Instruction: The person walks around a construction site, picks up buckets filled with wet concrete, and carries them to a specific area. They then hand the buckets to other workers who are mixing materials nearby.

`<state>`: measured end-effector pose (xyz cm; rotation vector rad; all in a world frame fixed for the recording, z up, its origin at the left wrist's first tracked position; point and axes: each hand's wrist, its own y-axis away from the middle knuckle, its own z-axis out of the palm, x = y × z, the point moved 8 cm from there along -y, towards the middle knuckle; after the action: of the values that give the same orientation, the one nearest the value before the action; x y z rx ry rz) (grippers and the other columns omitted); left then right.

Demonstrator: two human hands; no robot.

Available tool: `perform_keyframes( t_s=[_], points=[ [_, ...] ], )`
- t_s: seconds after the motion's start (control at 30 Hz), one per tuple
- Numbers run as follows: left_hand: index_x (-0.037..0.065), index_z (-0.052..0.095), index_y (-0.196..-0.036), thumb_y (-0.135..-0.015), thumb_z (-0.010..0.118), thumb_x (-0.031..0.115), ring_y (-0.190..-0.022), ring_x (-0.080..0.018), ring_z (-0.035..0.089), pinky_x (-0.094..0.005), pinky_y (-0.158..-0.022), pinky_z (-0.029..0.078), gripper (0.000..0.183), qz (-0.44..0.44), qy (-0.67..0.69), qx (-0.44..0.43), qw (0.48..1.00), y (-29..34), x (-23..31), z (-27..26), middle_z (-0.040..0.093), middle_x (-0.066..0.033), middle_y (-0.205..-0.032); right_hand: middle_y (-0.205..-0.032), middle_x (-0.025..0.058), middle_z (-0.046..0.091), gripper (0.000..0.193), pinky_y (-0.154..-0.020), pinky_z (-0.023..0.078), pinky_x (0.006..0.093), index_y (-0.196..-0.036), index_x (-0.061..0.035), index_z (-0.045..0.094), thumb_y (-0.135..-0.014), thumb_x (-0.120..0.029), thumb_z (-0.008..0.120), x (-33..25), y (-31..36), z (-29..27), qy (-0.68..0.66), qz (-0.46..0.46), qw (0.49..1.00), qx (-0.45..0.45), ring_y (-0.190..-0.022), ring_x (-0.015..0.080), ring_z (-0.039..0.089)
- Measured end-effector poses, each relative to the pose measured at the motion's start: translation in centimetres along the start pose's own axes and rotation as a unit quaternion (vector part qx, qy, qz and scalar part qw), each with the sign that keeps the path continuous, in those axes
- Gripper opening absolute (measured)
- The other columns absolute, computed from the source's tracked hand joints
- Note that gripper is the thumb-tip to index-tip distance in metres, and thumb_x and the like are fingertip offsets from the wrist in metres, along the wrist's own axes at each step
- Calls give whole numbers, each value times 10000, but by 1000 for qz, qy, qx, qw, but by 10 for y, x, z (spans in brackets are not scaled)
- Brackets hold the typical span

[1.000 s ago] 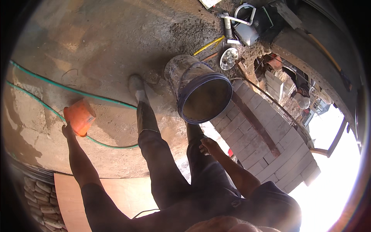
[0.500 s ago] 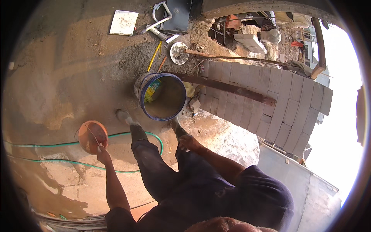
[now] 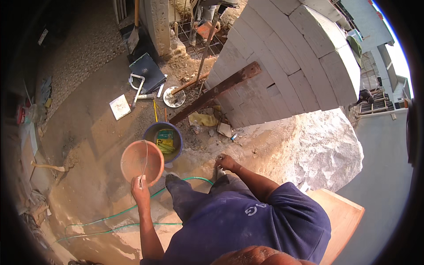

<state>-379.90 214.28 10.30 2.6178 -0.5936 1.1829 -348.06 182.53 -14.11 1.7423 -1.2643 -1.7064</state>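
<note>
An orange bucket (image 3: 129, 161) hangs by its wire handle from my left hand (image 3: 140, 190), whose fingers are closed round the wire. The bucket is tilted so that its inside faces up, and I make out nothing in it. Just behind its rim stands a large blue-rimmed tub (image 3: 177, 132), partly covered by it. In the tub are murky water and a green and yellow package (image 3: 165, 138). My right hand (image 3: 226, 162) is held out above the ground, its fingers curled; what they hold, if anything, is hidden.
A green hose (image 3: 110, 216) loops round my feet. A wooden beam (image 3: 216, 93) leans against a grey block wall (image 3: 282, 75). Near it lie a round mortar-smeared pan (image 3: 175, 98), white pipe (image 3: 138, 90) and a square white board (image 3: 119, 107). A pale heap (image 3: 322, 145) rises at the right.
The orange bucket in my left hand has come up and across to the tub. My right hand has moved out from my leg. The whole view has turned and shifted.
</note>
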Motion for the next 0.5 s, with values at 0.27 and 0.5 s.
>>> perform_keyframes(
  t_s=[0.27,0.5],
  points=[
    [5,646,-949,-891,609,168,-859,-366,624,-419,-745,475,177,177,-13,-187,966,28,280,181,652,-172,-915,-805,117,621,334,-428,434,310,-1241,-71,463,-935,-180,543,264,137,-272,-348,79,913,196,-561,202,599],
    [5,649,-980,-908,605,191,-886,-378,627,-415,-761,485,204,293,56,-425,854,118,415,357,653,-178,-935,-665,27,525,660,-473,408,238,-1511,-132,225,-921,-147,520,52,387,-546,-249,-153,825,484,-531,85,458]
  ],
)
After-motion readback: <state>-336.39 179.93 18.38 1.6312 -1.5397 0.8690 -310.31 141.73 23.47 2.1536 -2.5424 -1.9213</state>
